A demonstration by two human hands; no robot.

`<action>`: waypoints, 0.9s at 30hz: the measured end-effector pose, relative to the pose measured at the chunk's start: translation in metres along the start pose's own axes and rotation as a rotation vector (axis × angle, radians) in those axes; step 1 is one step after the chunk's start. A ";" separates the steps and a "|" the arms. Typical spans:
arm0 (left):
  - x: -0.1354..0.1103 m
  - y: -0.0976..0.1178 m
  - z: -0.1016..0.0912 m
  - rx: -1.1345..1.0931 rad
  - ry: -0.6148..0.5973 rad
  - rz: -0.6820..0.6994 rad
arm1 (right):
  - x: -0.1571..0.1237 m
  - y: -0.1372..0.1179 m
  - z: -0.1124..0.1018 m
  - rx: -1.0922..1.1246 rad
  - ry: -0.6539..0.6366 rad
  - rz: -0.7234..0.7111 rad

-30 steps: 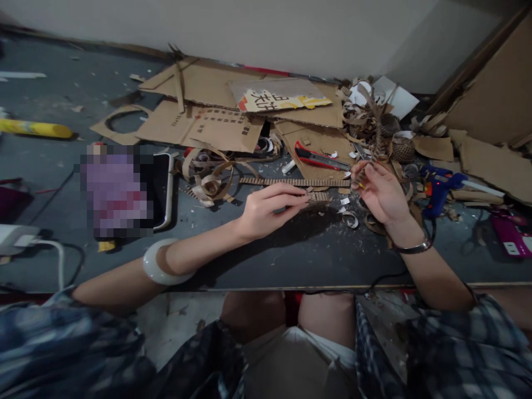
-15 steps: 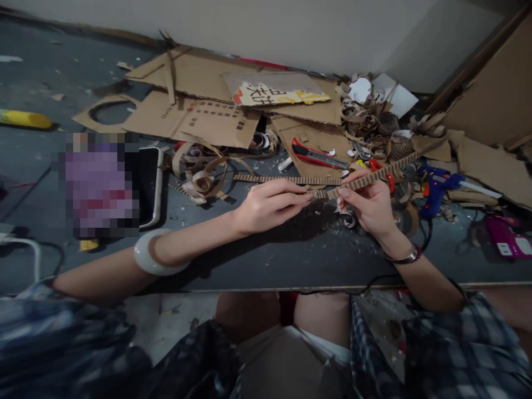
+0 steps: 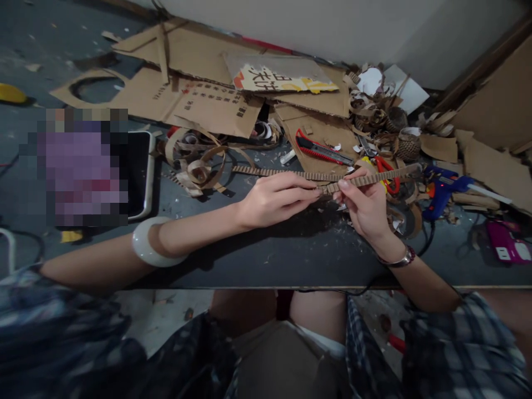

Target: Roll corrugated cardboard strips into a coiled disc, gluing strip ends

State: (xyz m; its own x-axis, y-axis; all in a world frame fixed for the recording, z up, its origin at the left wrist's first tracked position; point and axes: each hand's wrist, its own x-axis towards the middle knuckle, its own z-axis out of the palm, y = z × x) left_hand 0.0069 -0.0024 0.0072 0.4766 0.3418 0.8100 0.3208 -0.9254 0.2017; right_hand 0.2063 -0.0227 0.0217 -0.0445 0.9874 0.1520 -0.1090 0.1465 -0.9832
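Observation:
A narrow strip of corrugated cardboard (image 3: 374,178) runs between my two hands, its ridged side showing. My left hand (image 3: 276,200) pinches its left end between thumb and fingertips. Further right along it, my right hand (image 3: 366,205) grips the strip with the thumb on top, and the free end points out to the right. Just behind my left fingers lies a second ridged strip (image 3: 266,173) on the table; whether it joins the held one, I cannot tell. My fingers cover the held strip's left tip.
Behind my hands lie a red box cutter (image 3: 322,151), flat cardboard pieces (image 3: 211,102) and curled paper strips (image 3: 199,166). To the right are red-handled scissors (image 3: 388,172), a blue glue gun (image 3: 443,191) and a magenta device (image 3: 507,242). A phone (image 3: 141,174) lies at the left.
The strip's free right end has swung lower, so it lies flatter. Both hands keep their hold, close together. The view has shifted slightly.

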 end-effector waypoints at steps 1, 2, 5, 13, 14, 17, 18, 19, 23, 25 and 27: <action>0.000 0.000 0.000 -0.001 0.005 0.010 | 0.000 0.000 0.000 -0.010 0.001 -0.005; 0.001 0.000 0.000 -0.004 0.013 0.025 | 0.000 0.001 0.000 -0.018 -0.002 -0.013; 0.002 0.000 0.001 -0.017 0.035 0.062 | -0.002 0.002 0.000 -0.040 -0.014 -0.040; 0.002 0.001 0.000 -0.007 0.020 0.046 | -0.003 0.003 -0.002 -0.111 -0.028 -0.067; 0.002 0.001 0.000 -0.009 0.024 0.048 | -0.003 0.003 -0.003 -0.107 -0.037 -0.079; 0.002 0.001 0.000 -0.024 0.029 0.046 | -0.003 0.003 -0.003 -0.108 -0.047 -0.110; 0.002 0.001 0.000 -0.030 0.032 0.043 | -0.003 0.002 -0.003 -0.111 -0.046 -0.122; 0.002 0.001 0.001 -0.036 0.040 0.042 | -0.003 0.002 -0.002 -0.114 -0.043 -0.136; 0.002 0.001 0.001 -0.039 0.053 0.041 | -0.004 -0.003 0.002 -0.134 -0.013 -0.193; 0.002 0.001 0.002 -0.036 0.050 0.040 | -0.004 -0.005 0.003 -0.161 -0.008 -0.202; 0.002 0.001 0.002 -0.042 0.052 0.042 | -0.005 -0.006 0.002 -0.181 -0.026 -0.213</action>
State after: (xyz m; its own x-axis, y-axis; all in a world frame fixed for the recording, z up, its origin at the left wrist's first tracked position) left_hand 0.0093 -0.0024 0.0080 0.4457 0.2945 0.8453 0.2661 -0.9452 0.1890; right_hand 0.2050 -0.0287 0.0275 -0.0649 0.9317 0.3575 0.0606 0.3613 -0.9305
